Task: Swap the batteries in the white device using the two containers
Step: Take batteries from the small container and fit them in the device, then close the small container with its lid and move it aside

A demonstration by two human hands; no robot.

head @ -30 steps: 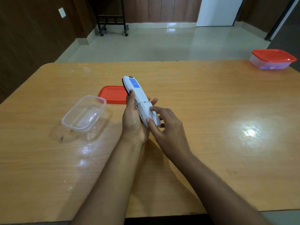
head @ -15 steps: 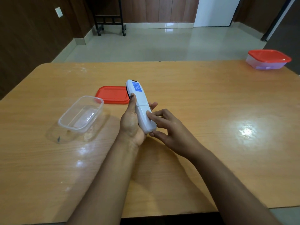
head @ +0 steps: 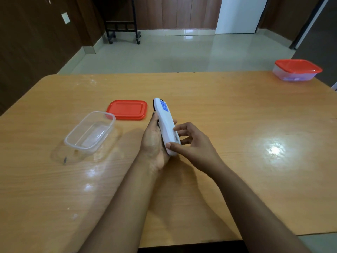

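My left hand cradles the white device from below and behind, fingers wrapped round its body, holding it just above the desk with its blue-labelled end pointing away from me. A second ago my right hand had its fingertips spread over the near end, where I could see a seam as if the back cover sat slightly off; now the thumb and fingers pinch that same lower end from both sides, and the shell reads as one smooth piece. I judge the cover has just been pressed home, though I cannot see the latch itself.

The open clear container sits to the left, near the device, its red lid lying flat just beyond it. I cannot make out batteries inside it. The second container, lid on, stands well apart at the far right corner. If the cover is shut, the swap may be nearly finished.
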